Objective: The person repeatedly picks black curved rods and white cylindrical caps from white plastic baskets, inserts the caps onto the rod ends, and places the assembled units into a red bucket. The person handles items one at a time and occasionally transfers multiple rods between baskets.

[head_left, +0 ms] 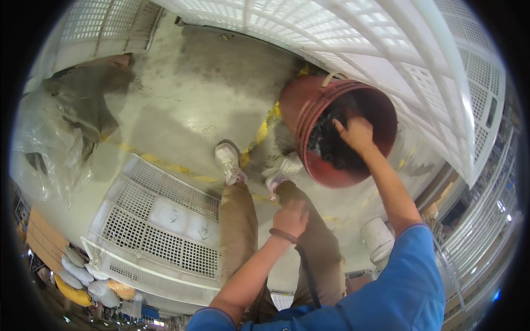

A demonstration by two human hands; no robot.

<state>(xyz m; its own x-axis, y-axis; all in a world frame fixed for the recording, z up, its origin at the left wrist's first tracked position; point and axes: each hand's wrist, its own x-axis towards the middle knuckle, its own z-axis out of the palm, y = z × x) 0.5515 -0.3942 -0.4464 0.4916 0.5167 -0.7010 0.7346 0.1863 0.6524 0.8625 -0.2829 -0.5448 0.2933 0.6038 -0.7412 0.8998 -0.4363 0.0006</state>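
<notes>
A dark red bucket (pixel 309 110) lies tilted on the floor ahead on the right, its mouth facing me. Inside it is a heap of shiny black pieces (pixel 326 140), too dark to make out singly. My right hand (pixel 358 133) reaches into the bucket over these pieces, its thumb stretched away from the other fingers. Those fingers are partly blurred against the dark inside, and no held thing shows. My left hand (pixel 291 219), with a dark band at the wrist, is in front of my right knee. Its fingers are curled in and nothing shows in them.
White perforated crates (pixel 386 33) rise behind the bucket. Another white crate (pixel 160 215) stands left of my legs. Clear plastic sheeting (pixel 49 143) lies at far left. Yellow-striped tape (pixel 265 129) crosses the floor. A white pail (pixel 377 238) and metal tubes (pixel 486 231) are at right.
</notes>
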